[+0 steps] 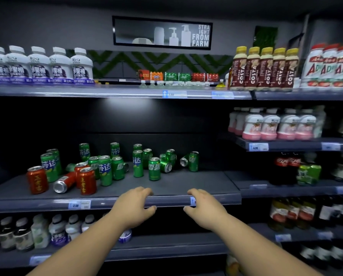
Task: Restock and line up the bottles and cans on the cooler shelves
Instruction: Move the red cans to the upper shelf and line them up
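On the middle cooler shelf (pixel 166 188) stand several green cans (pixel 154 168) and red cans (pixel 37 179) in loose disorder. Some lie on their sides, such as a red can (pixel 64 182) at the left and a green can (pixel 165 166) farther back. My left hand (pixel 133 206) and my right hand (pixel 205 208) hover at the shelf's front edge, fingers spread and relaxed, holding nothing. Both hands are in front of the cans and apart from them.
White bottles (pixel 39 64) line the top shelf at left, brown Costa bottles (pixel 264 68) at right. Pink-and-white bottles (pixel 274 124) sit on a right-hand shelf. Dark bottles (pixel 286 168) stand below them. More bottles (pixel 41 232) fill the lower left shelf.
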The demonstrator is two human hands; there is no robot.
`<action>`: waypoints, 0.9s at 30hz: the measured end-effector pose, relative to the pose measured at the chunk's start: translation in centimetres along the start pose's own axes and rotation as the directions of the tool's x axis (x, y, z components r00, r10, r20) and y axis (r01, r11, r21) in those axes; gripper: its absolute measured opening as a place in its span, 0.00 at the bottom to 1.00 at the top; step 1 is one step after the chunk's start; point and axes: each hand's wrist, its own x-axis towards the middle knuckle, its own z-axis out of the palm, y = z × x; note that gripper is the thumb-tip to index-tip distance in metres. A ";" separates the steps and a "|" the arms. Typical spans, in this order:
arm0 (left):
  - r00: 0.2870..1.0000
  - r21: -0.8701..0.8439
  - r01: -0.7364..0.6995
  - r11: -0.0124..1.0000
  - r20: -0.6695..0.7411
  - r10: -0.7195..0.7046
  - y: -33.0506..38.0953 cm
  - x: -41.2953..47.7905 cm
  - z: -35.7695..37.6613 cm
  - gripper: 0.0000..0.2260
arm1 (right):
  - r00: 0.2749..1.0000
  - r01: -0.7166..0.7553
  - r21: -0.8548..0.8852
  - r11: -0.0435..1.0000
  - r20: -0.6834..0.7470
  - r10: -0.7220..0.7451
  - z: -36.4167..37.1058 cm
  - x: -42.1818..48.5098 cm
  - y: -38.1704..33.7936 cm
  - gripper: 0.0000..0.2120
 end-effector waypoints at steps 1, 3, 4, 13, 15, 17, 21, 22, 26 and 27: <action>1.000 -0.003 0.002 1.000 0.002 -0.002 0.0 -0.4 0.0 0.25 | 1.000 0.005 -0.001 1.000 0.000 -0.005 0.1 -0.1 -0.1 0.28; 1.000 -0.023 0.017 1.000 0.017 -0.016 -0.3 -1.3 0.0 0.24 | 1.000 0.015 0.003 1.000 0.006 -0.015 0.5 -0.2 -0.6 0.28; 0.999 -0.029 0.028 0.999 0.026 -0.027 -0.6 -1.9 0.0 0.24 | 1.000 0.019 0.006 1.000 0.015 -0.019 0.9 -0.2 -0.9 0.27; 0.984 -0.007 0.176 0.984 0.036 -0.176 -7.5 -8.1 -0.8 0.24 | 0.984 0.137 0.012 0.991 0.111 -0.137 6.0 0.8 -8.3 0.29; 0.976 -0.009 0.218 0.976 0.022 -0.218 -9.9 -9.0 -1.6 0.26 | 0.978 0.174 0.005 0.985 0.118 -0.173 6.9 1.7 -10.9 0.28; 0.969 -0.024 0.248 0.969 0.008 -0.248 -12.5 -9.8 -2.2 0.28 | 0.970 0.210 -0.003 0.978 0.124 -0.208 7.8 2.8 -13.6 0.27; 0.964 -0.019 0.267 0.964 0.016 -0.266 -18.0 -10.9 -3.3 0.26 | 0.959 0.243 0.031 0.970 0.141 -0.244 10.0 5.0 -19.4 0.27; 0.963 -0.008 0.268 0.963 0.012 -0.268 -19.5 -11.1 -3.7 0.26 | 0.957 0.249 0.036 0.968 0.144 -0.251 10.8 5.5 -20.9 0.27; 0.963 -0.006 0.268 0.963 -0.005 -0.268 -25.9 -11.3 -5.4 0.25 | 0.957 0.245 0.049 0.968 0.146 -0.249 13.7 7.5 -26.4 0.28; 0.964 -0.003 0.267 0.964 -0.003 -0.267 -27.5 -11.3 -5.8 0.25 | 0.958 0.242 0.051 0.969 0.146 -0.247 14.3 8.1 -27.6 0.29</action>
